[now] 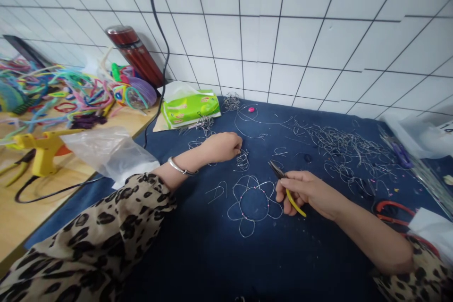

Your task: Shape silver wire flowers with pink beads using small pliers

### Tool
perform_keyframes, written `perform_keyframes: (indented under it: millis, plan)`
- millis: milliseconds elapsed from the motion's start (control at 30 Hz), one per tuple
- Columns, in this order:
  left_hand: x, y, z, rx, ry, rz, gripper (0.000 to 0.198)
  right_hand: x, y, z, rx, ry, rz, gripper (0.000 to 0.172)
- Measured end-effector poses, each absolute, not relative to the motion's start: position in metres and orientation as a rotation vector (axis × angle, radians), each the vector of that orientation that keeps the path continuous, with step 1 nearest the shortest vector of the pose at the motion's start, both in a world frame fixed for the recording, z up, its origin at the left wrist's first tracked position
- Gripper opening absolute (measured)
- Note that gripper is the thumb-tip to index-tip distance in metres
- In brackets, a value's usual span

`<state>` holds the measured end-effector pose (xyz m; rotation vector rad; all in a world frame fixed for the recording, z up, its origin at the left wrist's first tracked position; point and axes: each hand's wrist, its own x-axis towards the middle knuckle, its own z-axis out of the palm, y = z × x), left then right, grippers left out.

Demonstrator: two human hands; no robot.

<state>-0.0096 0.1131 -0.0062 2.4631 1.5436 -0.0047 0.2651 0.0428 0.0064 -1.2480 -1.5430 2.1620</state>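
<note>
My left hand reaches out over the dark blue cloth, fingers curled down onto a small tangle of thin wire; what they pinch is hidden. My right hand is closed around yellow-handled pliers, whose dark jaws point up and left. Just left of the pliers lies a flower shape of bent silver wire with tiny pink beads on it. A silver bangle sits on my left wrist.
A heap of wire offcuts spreads at the back right. A green tissue pack, a red flask, coloured pipe cleaners, a yellow glue gun, a clear plastic bag stand left. Red-handled scissors lie right.
</note>
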Motion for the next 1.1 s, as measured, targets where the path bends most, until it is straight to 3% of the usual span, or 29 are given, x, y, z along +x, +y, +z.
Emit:
perform_keyframes:
  millis: [433,767,1100]
  plan:
    - [-0.013,0.122,0.0,2.435,1.46,0.005,0.019,0.266,0.042,0.009,-1.25,-1.544,2.158,0.031]
    - [-0.011,0.123,0.011,2.343,1.472,-0.046,0.011,0.266,0.043,0.007,-1.251,-1.562,2.156,0.034]
    - [-0.014,0.125,0.03,2.234,1.416,0.192,0.016,0.267,0.043,0.006,-1.211,-1.535,2.177,0.033]
